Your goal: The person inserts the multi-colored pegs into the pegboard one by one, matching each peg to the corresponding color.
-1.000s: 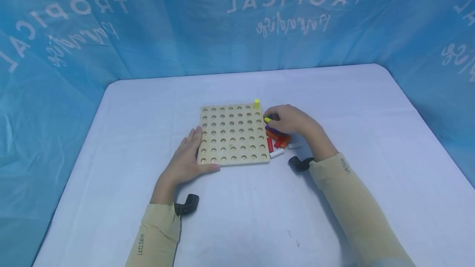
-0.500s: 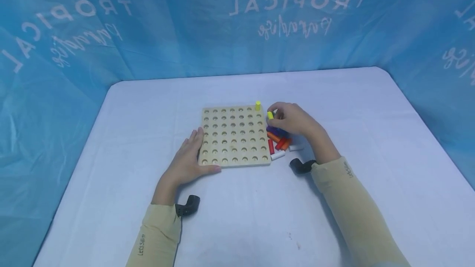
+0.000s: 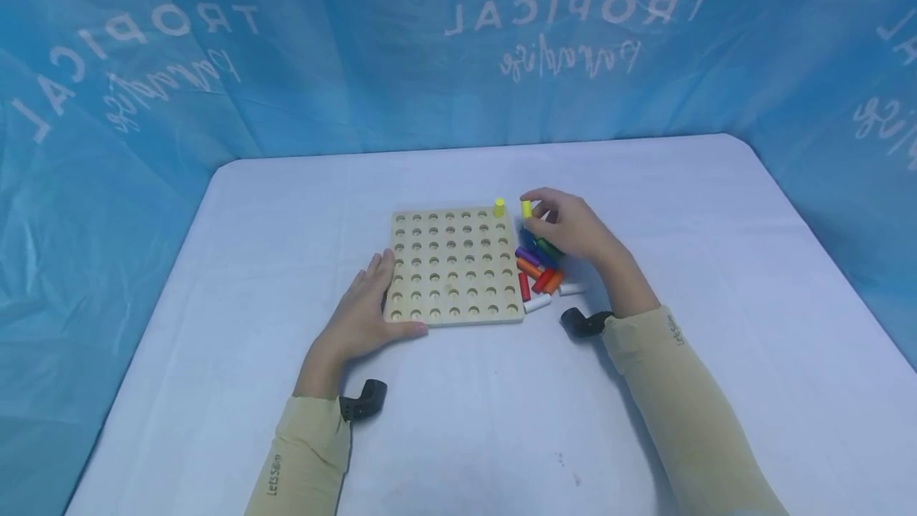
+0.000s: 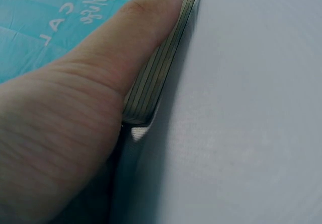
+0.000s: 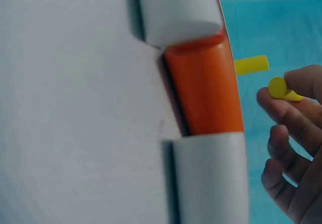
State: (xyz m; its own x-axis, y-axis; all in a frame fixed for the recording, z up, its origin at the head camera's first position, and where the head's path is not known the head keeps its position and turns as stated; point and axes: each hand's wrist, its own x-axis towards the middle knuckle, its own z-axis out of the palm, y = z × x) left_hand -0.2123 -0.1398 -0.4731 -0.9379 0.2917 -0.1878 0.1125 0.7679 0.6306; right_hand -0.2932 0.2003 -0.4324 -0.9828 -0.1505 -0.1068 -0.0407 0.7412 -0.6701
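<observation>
In the head view my right hand (image 3: pixel 569 225) pinches a yellow peg (image 3: pixel 526 209) between thumb and forefinger, just off the board's far right corner. The right wrist view shows the same yellow peg (image 5: pixel 277 88) at the fingertips, the other fingers loosely bent. A wooden pegboard (image 3: pixel 442 285) with rows of round holes lies flat on the table. Another yellow peg (image 3: pixel 499 208) stands upright in its far right corner hole. My left hand (image 3: pixel 361 309) rests against the board's near left corner, fingers along the left side. Its straight thumb (image 4: pixel 136 38) lies along the front edge.
Beside the board's right edge lies a loose pile: a purple peg (image 3: pixel 527 255), a green peg (image 3: pixel 549 248), red and orange pegs (image 3: pixel 553 283), and white pegs (image 3: pixel 537 303). A white cloth (image 3: pixel 458 420) covers the table. Blue curtains (image 3: pixel 358 62) hang behind and at the sides.
My right hand has lifted the yellow peg from the pile and moved slightly away, turning the peg upright. More of the green peg shows. The left hand stays against the board.
</observation>
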